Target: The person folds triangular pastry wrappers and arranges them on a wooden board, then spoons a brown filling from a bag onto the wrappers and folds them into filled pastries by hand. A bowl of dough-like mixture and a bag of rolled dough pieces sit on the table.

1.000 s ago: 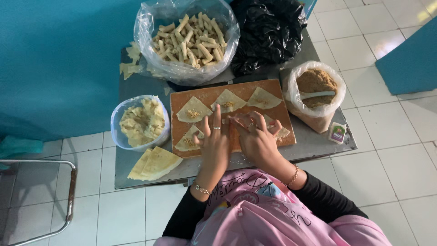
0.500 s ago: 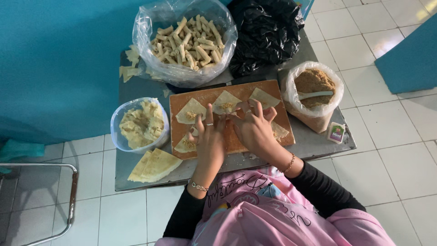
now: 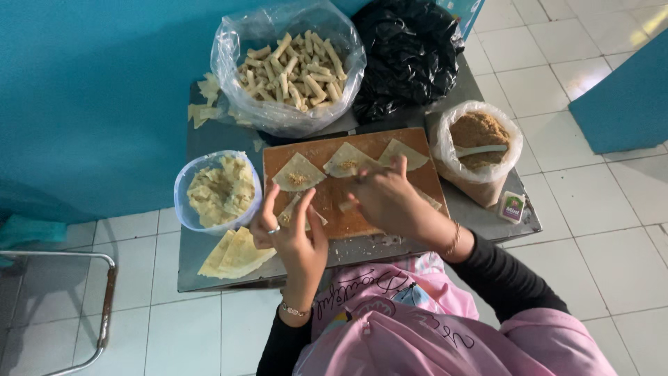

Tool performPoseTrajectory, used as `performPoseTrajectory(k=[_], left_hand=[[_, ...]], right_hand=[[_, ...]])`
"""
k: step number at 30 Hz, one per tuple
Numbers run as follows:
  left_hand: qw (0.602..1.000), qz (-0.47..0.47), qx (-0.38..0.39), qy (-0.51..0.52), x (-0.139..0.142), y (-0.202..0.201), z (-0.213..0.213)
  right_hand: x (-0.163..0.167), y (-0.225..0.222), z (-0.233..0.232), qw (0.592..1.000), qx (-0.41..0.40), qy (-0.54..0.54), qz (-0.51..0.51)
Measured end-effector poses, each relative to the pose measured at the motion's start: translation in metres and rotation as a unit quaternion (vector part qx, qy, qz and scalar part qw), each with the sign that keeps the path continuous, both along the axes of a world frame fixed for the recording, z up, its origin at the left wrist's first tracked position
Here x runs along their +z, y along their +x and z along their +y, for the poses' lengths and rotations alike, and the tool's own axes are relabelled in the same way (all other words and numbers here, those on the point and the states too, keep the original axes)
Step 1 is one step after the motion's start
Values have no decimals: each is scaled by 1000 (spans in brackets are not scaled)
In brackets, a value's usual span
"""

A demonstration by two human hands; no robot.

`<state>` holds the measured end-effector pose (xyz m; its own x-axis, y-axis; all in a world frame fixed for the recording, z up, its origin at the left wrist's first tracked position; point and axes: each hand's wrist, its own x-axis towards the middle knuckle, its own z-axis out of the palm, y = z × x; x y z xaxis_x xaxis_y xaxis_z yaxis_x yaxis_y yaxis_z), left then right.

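right hand [image 3: 390,202] hiding wrapper [image 3: 348,206], grasp unclear

Soft, even daylight, moderately bright; source direction unclear. Shadows faint: weak one under table [image 3: 209,271] on floor tiles [image 3: 598,209]. Mild glare on clear bag [image 3: 236,42] and black bag [image 3: 410,49]. Hands slightly motion-blurred. Overall sharpness modest, compression softening. Wide-angle view, slight bending at edges.
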<state>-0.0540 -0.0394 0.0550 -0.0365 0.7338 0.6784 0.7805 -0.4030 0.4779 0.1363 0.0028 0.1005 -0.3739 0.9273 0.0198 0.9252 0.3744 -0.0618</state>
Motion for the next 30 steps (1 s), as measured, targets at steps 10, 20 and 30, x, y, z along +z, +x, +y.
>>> performPoseTrajectory(k=[10, 20, 30], left_hand=[[996, 50, -63, -32, -17, 49, -8], [993, 80, -73, -38, -27, 81, -7], [987, 80, -118, -71, -18, 91, -4]], right_hand=[[52, 11, -10, 949, -22, 259, 177], [-15, 102, -81, 961, -142, 193, 138], [-44, 92, -93, 943, -183, 243, 139]])
